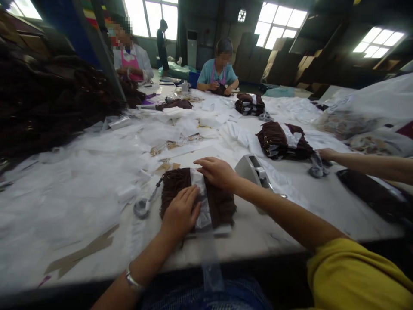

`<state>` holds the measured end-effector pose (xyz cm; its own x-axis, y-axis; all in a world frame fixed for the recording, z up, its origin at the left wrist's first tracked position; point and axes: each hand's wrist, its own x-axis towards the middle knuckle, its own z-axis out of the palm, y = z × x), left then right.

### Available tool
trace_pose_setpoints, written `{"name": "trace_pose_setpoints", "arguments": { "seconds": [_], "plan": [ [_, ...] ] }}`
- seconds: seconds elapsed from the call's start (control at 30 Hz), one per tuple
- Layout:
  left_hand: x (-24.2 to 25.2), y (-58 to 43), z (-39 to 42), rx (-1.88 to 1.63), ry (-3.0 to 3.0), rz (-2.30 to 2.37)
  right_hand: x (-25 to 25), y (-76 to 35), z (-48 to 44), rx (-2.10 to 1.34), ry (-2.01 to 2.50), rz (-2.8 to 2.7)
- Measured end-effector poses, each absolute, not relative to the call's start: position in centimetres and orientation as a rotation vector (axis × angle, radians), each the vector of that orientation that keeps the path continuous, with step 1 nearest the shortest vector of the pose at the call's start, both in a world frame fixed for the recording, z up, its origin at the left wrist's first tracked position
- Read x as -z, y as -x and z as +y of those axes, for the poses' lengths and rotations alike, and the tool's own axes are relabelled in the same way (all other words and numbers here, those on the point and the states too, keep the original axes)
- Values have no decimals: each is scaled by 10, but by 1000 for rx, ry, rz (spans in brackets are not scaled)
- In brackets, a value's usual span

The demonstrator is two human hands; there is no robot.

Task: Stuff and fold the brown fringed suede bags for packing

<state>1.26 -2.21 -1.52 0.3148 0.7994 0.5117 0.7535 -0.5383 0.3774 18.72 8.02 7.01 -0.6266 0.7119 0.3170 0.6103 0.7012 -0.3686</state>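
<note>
A folded dark-brown fringed cloth [221, 202] lies on the table edge before me, a whitish, shiny band [202, 206] running across its middle. My left hand [181, 211] rests flat on the cloth and the band's left side, fingers stretched. Across the far end of the band lies my right hand [219, 173], its fingers extended and touching band and cloth. From the near end a see-through plastic strip [211, 262] hangs over the table edge. A grey ring-shaped piece [141, 208] on a cord lies left of the cloth. Neither hand is wrapped round anything.
A grey tape dispenser [254, 170] stands right of the cloth. Banded brown bundles [280, 140] lie beyond it, with a co-worker's hand [327, 155] nearby. White plastic bags [80, 181] cover the left side; brown card strips [84, 249] lie in front. Other people work at the back.
</note>
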Motion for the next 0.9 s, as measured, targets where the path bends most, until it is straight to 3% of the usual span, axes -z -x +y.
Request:
{"name": "trace_pose_setpoints", "arguments": {
  "seconds": [0.13,0.33,0.67,0.9],
  "plan": [
    [12,-12,-21,-974,-2475,1481,-63,-228,-19,-449,977,-2280],
    [-1,-16,-29,-932,-2638,1467,6,-261,-125,-460,899,-2304],
    [-7,-20,-49,-710,-2610,1530,35,-256,-143,-99,843,-2608],
    [-4,-6,-75,-770,-2523,1166,52,-246,-140,26,671,-2341]
  ]
}}
